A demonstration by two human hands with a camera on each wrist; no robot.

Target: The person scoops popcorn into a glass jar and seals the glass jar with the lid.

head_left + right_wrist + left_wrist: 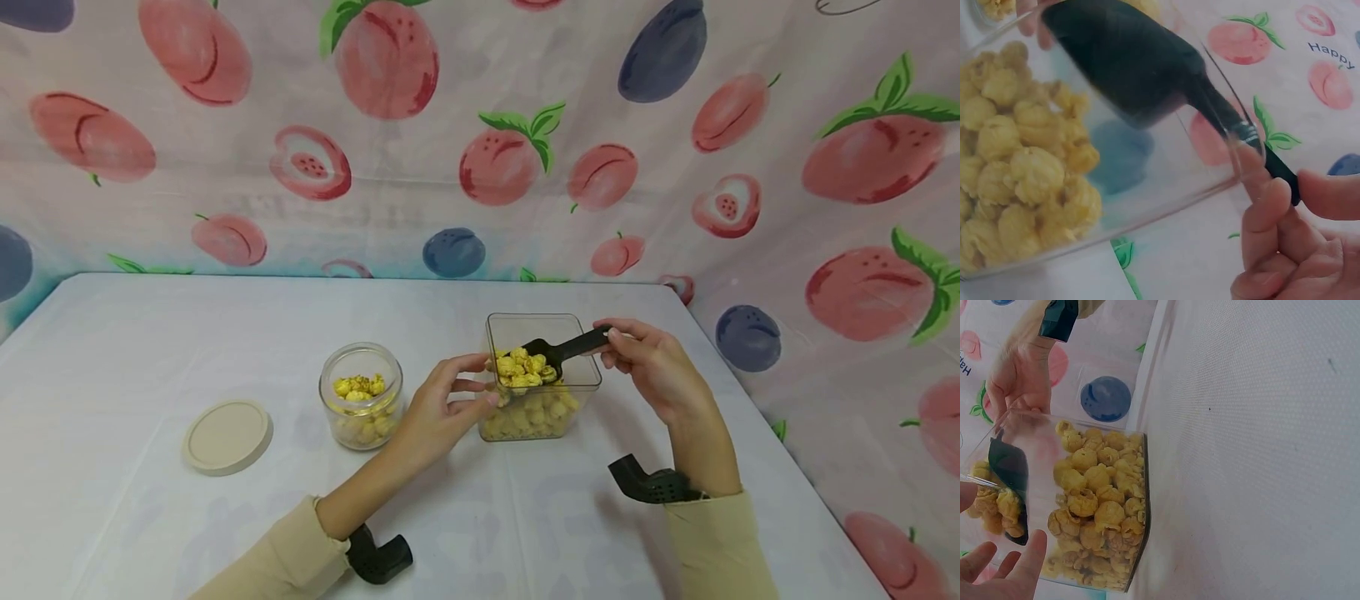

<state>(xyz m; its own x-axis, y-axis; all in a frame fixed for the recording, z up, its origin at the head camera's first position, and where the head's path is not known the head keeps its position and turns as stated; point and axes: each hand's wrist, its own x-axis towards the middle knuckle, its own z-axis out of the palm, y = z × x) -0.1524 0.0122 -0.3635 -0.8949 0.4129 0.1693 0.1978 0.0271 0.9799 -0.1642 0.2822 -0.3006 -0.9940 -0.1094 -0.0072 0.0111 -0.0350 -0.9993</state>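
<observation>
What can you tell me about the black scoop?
The black scoop looks like plastic, with a deep bowl and a slim straight handle. Its bowl is heaped with yellow puffed snacks and sits tilted inside the clear square container, above the snacks left in it. The right hand pinches the handle's end.

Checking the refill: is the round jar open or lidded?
Open. The round jar shows yellow puffs through its bare mouth; its lid lies flat on the table beside it.
</observation>
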